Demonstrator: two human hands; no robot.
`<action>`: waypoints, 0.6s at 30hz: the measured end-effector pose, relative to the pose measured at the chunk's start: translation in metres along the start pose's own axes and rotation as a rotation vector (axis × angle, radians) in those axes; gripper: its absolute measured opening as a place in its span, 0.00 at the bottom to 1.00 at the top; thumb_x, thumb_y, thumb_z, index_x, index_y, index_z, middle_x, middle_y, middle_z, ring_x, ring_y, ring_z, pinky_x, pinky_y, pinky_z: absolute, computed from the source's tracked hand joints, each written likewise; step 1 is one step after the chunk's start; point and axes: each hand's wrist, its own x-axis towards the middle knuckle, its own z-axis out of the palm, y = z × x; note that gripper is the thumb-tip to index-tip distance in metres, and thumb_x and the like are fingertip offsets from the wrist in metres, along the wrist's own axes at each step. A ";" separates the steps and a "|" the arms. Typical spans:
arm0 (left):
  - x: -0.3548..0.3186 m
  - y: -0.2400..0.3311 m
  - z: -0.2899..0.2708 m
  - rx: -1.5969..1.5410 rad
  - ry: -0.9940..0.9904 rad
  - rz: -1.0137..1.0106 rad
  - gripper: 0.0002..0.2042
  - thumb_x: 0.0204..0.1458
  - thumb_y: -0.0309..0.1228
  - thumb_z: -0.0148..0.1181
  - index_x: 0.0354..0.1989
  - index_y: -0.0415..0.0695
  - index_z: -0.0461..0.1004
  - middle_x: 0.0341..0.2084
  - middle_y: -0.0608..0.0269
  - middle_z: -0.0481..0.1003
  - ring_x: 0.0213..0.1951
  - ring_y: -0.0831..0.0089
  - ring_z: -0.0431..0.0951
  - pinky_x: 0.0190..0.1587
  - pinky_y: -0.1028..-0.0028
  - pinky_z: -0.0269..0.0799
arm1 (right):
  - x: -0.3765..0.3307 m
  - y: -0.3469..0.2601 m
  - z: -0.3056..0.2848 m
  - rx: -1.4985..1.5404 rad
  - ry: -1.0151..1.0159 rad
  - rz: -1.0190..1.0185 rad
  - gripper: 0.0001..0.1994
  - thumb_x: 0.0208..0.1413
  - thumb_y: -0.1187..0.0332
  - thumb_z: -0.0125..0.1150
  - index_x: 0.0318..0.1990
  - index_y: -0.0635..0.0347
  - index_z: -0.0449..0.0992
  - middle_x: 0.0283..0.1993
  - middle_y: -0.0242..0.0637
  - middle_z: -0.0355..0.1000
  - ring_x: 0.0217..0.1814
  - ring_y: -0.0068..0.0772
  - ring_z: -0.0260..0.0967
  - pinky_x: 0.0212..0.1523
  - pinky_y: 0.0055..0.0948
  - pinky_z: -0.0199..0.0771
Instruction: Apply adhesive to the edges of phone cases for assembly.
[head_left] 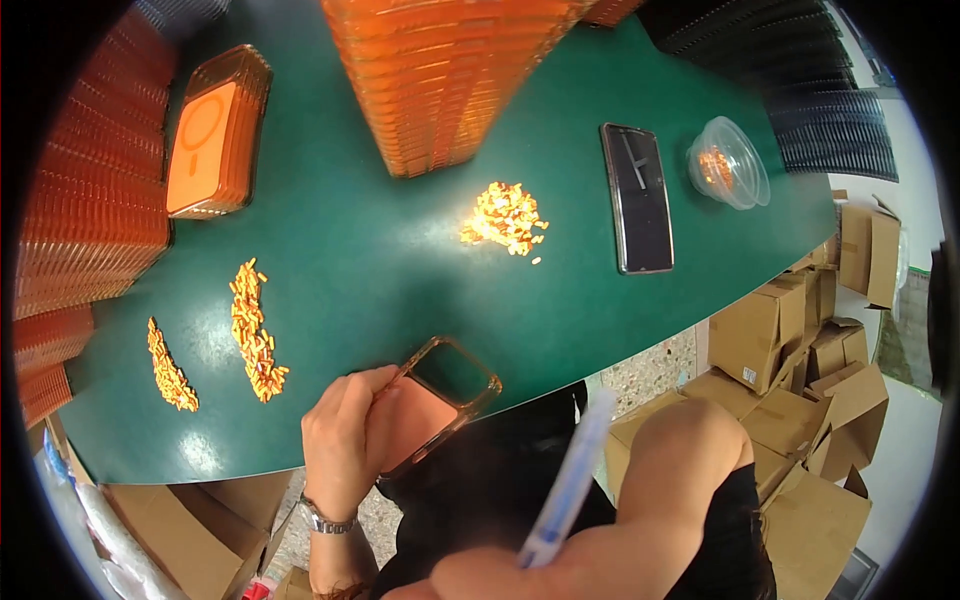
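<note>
My left hand [342,425], with a metal watch at the wrist, grips an orange phone case [412,420] by its left side. The case is tilted at the table's near edge, and its camera opening has a glossy amber rim. My right arm bends across the lower edge, where my right hand [480,572] is partly cut off. From that hand a slim translucent white-and-blue pen-like stick [570,480] points up, blurred. Beyond the case lies a heap of small shiny orange-gold pieces [505,217]. Two narrow rows of such pieces [255,335] lie at the left.
Tall stacks of orange cases [430,90] rise at the far middle and left [100,200]. A short pile of cases [210,140] sits beside them. A dark phone [638,200] and a clear round tub [735,165] lie right. Cardboard boxes [755,330] crowd the floor.
</note>
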 end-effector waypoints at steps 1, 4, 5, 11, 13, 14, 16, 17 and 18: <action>0.002 -0.001 0.000 0.007 0.000 -0.009 0.08 0.57 0.22 0.65 0.44 0.41 0.79 0.34 0.55 0.82 0.36 0.55 0.83 0.37 0.63 0.78 | -0.001 -0.010 0.000 0.006 0.007 -0.005 0.10 0.45 0.66 0.62 0.21 0.58 0.67 0.22 0.29 0.60 0.22 0.26 0.54 0.21 0.29 0.45; 0.007 0.002 0.005 -0.009 -0.033 0.017 0.07 0.57 0.22 0.65 0.43 0.41 0.79 0.34 0.55 0.82 0.36 0.55 0.83 0.37 0.63 0.78 | -0.011 -0.039 0.005 -0.136 0.397 0.647 0.11 0.39 0.68 0.60 0.18 0.57 0.61 0.23 0.30 0.53 0.21 0.28 0.50 0.20 0.30 0.43; 0.007 0.003 0.004 0.000 -0.034 0.013 0.07 0.57 0.23 0.65 0.43 0.41 0.79 0.34 0.54 0.82 0.36 0.55 0.83 0.37 0.63 0.78 | -0.013 -0.042 0.005 -0.138 0.392 0.655 0.11 0.39 0.68 0.60 0.18 0.57 0.61 0.23 0.30 0.53 0.21 0.28 0.50 0.20 0.30 0.43; 0.008 0.007 0.001 0.016 -0.082 -0.083 0.06 0.57 0.22 0.64 0.42 0.41 0.79 0.33 0.55 0.83 0.36 0.56 0.84 0.38 0.64 0.79 | -0.015 -0.037 0.010 0.111 0.405 0.599 0.10 0.43 0.65 0.62 0.21 0.57 0.68 0.21 0.30 0.58 0.20 0.26 0.52 0.21 0.28 0.45; 0.003 0.002 -0.002 0.027 -0.030 -0.067 0.06 0.57 0.22 0.64 0.42 0.41 0.79 0.33 0.55 0.83 0.36 0.56 0.84 0.37 0.63 0.79 | -0.019 -0.041 0.004 0.125 0.339 0.651 0.08 0.43 0.66 0.62 0.23 0.57 0.70 0.21 0.31 0.59 0.19 0.26 0.53 0.21 0.27 0.46; 0.000 0.001 -0.004 0.036 -0.020 -0.084 0.06 0.57 0.22 0.64 0.42 0.41 0.79 0.33 0.55 0.83 0.36 0.56 0.84 0.37 0.63 0.79 | -0.021 -0.043 -0.001 0.133 0.304 0.669 0.07 0.43 0.67 0.62 0.24 0.56 0.71 0.21 0.32 0.59 0.19 0.26 0.53 0.21 0.27 0.46; 0.012 0.009 0.002 -0.003 -0.039 0.004 0.07 0.57 0.23 0.65 0.43 0.42 0.79 0.33 0.57 0.82 0.34 0.57 0.83 0.36 0.62 0.78 | -0.031 -0.050 -0.054 0.299 -0.042 0.840 0.06 0.53 0.69 0.62 0.37 0.58 0.79 0.31 0.42 0.69 0.24 0.38 0.67 0.21 0.36 0.63; 0.018 0.014 0.004 -0.007 -0.030 0.012 0.07 0.57 0.23 0.65 0.43 0.42 0.79 0.33 0.57 0.82 0.34 0.57 0.83 0.36 0.62 0.78 | -0.043 -0.064 -0.028 -0.064 0.061 0.965 0.08 0.46 0.69 0.66 0.37 0.49 0.79 0.30 0.33 0.68 0.24 0.30 0.66 0.22 0.30 0.59; 0.013 0.010 0.001 0.032 -0.039 0.007 0.07 0.57 0.24 0.66 0.43 0.43 0.79 0.33 0.57 0.82 0.34 0.57 0.82 0.36 0.62 0.78 | -0.046 -0.054 0.013 -0.387 0.189 1.020 0.14 0.39 0.69 0.71 0.36 0.40 0.80 0.29 0.25 0.68 0.23 0.23 0.64 0.24 0.23 0.55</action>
